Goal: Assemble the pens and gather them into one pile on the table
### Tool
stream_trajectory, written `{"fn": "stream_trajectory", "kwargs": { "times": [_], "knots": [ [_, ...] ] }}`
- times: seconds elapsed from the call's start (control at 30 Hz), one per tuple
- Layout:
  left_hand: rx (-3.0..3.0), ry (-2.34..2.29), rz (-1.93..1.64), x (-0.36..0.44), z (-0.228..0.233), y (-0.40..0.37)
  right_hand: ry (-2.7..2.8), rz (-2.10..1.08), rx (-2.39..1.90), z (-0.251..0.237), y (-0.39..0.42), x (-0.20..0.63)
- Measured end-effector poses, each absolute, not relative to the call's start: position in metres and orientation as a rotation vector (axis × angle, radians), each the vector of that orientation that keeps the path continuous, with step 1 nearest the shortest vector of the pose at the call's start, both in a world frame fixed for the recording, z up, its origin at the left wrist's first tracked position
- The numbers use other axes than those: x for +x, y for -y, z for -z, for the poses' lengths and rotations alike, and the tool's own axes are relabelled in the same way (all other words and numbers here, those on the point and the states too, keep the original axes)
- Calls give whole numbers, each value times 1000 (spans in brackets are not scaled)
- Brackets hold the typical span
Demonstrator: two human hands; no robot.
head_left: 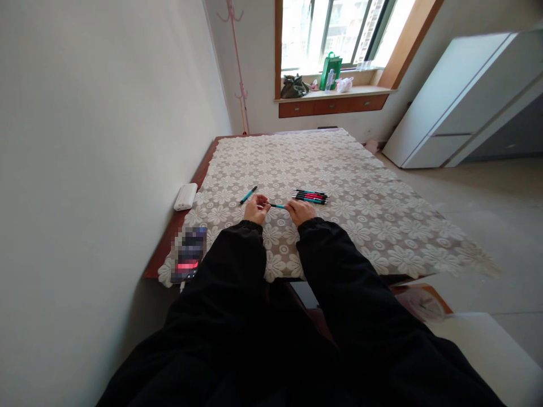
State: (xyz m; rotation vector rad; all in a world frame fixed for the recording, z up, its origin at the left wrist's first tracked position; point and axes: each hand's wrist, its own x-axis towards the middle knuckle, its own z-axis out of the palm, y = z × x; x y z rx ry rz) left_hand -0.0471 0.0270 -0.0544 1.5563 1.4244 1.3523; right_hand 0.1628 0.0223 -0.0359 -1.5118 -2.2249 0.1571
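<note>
My left hand [256,208] and my right hand [300,212] rest close together on a table covered by a white lace floral cloth [365,186]. Between them they grip a teal pen [278,206], one hand at each end, held level just above the cloth. A second teal pen [248,195] lies alone on the cloth just beyond my left hand. A small bundle of several teal, red and black pens [310,196] lies just beyond my right hand. Both arms wear black sleeves.
A phone [189,254] lies at the near left corner of the table, and a white box [185,196] sits at the left edge by the wall. A windowsill with bags [331,70] is at the far end. White cabinets [466,102] stand at right.
</note>
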Motion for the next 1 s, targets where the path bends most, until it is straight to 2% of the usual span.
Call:
{"fn": "stream_trajectory", "kwargs": {
  "times": [0.23, 0.53, 0.63, 0.73, 1.0],
  "knots": [
    [1446, -1370, -1420, -47, 53, -29, 2160, -196, -1373, 37, -23, 166],
    [1482, -1300, -1430, -46, 61, -32, 2183, -224, -1476, 40, -29, 167],
    [1668, -1534, -1535, -54, 61, -31, 2117, -142, -1457, 42, -33, 180],
    [1742, -1855, -1569, -60, 61, -29, 1992, -48, -1636, 43, -36, 208],
    [1724, -2296, -796, -50, 51, -21, 2001, 134, -1835, 42, -32, 242]
  ]
}}
